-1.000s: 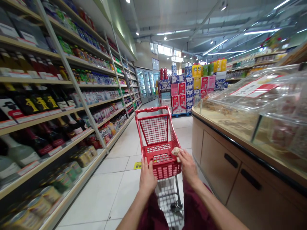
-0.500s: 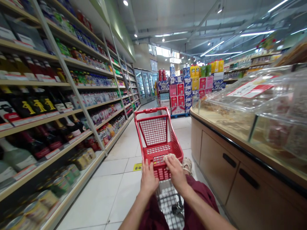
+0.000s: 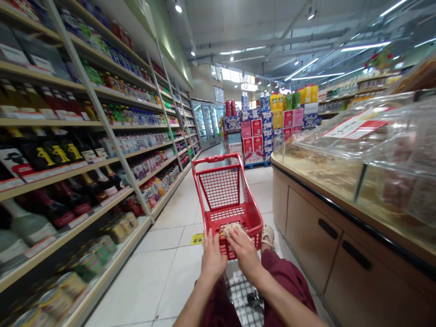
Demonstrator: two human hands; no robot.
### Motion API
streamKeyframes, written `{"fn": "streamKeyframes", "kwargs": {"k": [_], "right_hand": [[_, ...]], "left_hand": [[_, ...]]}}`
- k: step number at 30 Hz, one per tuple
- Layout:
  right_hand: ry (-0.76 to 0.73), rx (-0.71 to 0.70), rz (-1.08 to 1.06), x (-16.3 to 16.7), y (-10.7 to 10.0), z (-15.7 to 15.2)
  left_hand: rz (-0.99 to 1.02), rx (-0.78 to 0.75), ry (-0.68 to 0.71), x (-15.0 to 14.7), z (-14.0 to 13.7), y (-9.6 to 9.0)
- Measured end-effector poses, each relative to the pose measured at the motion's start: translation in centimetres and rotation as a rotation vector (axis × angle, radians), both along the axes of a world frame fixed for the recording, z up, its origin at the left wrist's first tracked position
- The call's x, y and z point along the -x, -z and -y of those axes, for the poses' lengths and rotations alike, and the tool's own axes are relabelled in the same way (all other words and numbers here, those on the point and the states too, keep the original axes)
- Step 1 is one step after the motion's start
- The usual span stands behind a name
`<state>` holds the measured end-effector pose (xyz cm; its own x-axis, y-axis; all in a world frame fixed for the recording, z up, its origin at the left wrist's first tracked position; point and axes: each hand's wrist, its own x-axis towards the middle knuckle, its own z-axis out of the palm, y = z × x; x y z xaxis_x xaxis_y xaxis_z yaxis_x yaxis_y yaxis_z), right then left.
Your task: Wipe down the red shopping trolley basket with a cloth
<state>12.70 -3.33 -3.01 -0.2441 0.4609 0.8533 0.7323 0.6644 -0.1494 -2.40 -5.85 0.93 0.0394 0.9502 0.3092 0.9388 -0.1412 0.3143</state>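
A red plastic shopping cart (image 3: pixel 220 188) stands right in front of me, its handle at the far end. My left hand (image 3: pixel 213 258) rests against the near left corner of its basket, fingers stretched out and pointing forward. In my right hand (image 3: pixel 245 254) is a crumpled whitish cloth (image 3: pixel 233 227), pressed by the fingers onto the basket's near edge. The palm hides part of the cloth. Below both hands, between my knees, the cart's grey lower mesh (image 3: pixel 241 284) shows.
Tall shelves (image 3: pixel 136 156) of bottles and cans line the left side. To the right stands a wooden counter (image 3: pixel 306 222) with clear covers. Stacked drink boxes (image 3: pixel 252 136) rise beyond the cart. A yellow floor sticker (image 3: pixel 196 239) lies left of the basket.
My right hand has slid left along the near edge with the cloth, closer to my left hand. The left hand stays at its corner. The cart appears slightly shifted in view.
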Motion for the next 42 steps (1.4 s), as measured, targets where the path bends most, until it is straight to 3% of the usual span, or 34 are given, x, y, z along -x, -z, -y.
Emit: {"fn": "streamKeyframes", "kwargs": {"k": [6,12,18,20,23,26,31,34,37,39,42], "right_hand": [[0.239,0.051,-0.115,-3.7,-0.5,-0.5],[0.028,0.014,-0.031,0.2,-0.1,0.7],[0.259,0.041,-0.089,-5.0,-0.5,0.2],[0.222,0.001,-0.069,-4.2,-0.2,0.8],[0.116,-0.033,0.005,-0.6,-0.5,1.8],[0.103,0.038,0.082,1.8,-2.0,1.9],[0.109,0.143,0.173,-0.1,-3.7,1.0],[0.117,0.109,0.186,-3.7,-2.8,0.7],[0.257,0.111,0.071,-5.8,-1.2,0.9],[0.295,0.093,-0.016,-4.8,-0.3,1.2],[0.152,0.017,-0.022,-0.8,0.5,1.5]], "left_hand": [[-0.010,0.019,0.002,0.2,0.1,-0.3],[0.027,0.010,0.033,0.0,0.0,-0.2],[0.057,0.033,0.039,-0.2,0.1,-0.3],[0.083,0.049,0.030,-0.5,0.2,-0.4],[0.118,0.062,0.050,-0.7,0.1,-0.5],[0.121,0.044,0.079,-0.4,0.0,-0.5],[0.107,0.041,0.083,0.0,-0.1,-0.3],[0.105,0.061,0.074,0.0,-0.2,-0.3],[0.105,0.053,0.065,-0.2,-0.5,-0.3],[0.096,0.046,0.055,-0.2,-0.7,-0.4],[0.077,0.035,0.062,-0.2,-0.9,-0.5]]}}
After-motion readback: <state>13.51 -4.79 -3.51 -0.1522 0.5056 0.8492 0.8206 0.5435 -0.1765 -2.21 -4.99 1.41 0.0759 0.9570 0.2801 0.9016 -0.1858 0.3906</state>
